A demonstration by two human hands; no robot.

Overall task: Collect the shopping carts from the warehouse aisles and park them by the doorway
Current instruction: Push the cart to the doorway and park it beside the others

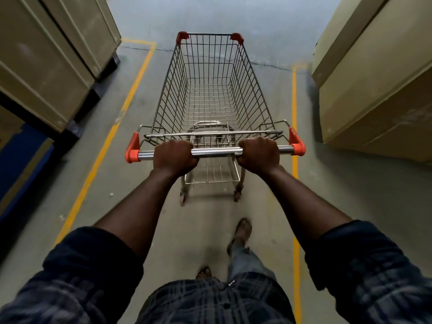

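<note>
Steel handle [216,152] — left hand [174,157], right hand [259,155] curled round it; beige boxes [42,66] flank cart [253,80].

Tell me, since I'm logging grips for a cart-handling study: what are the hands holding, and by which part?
Both hands hold the shopping cart by its chrome handle bar: the left hand left of centre, the right hand right of centre, fingers curled over the bar.

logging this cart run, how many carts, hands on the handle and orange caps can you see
shopping cart: 1
hands gripping the handle: 2, left hand and right hand
orange caps on the cart: 4
total: 7
</note>
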